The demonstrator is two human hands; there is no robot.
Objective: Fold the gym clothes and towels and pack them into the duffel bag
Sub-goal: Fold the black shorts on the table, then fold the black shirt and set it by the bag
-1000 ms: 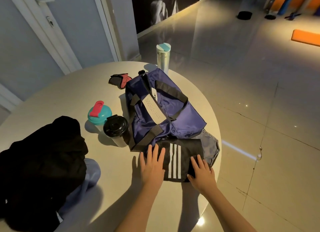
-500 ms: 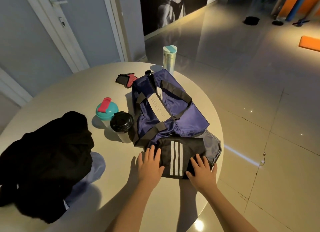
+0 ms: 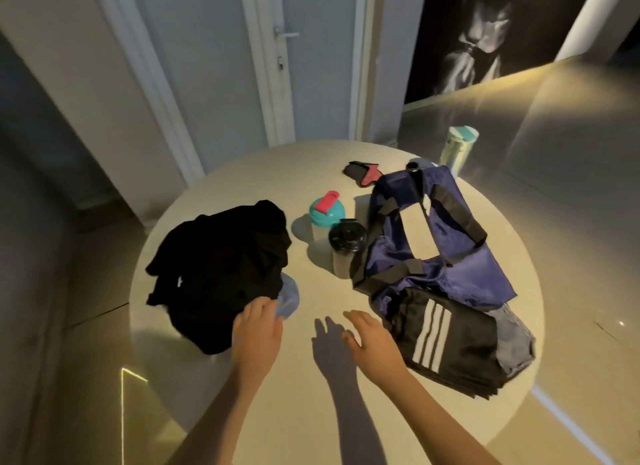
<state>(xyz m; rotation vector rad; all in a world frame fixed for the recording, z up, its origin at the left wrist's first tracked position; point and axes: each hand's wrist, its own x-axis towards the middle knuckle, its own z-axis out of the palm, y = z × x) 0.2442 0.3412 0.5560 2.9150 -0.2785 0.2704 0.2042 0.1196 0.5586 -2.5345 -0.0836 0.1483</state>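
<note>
Head cam: round table (image 3: pixel 249 180) is sitting by a closed door (image 3: pixel 322 66), left hand (image 3: pixel 256 336) is touching the black clothes (image 3: pixel 221 274) with loose fingers, right hand (image 3: pixel 374 340) hovering spread, empty.

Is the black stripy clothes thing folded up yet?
Folded. The black striped garment lies as a flat, neat rectangle on the table, next to the duffel bag.

Navy duffel bag (image 3: pixel 429 236) lies slumped at centre right. Folded black striped shorts (image 3: pixel 446 340) sit just below it. Crumpled black clothes (image 3: pixel 221 270) are heaped centre left.
</note>
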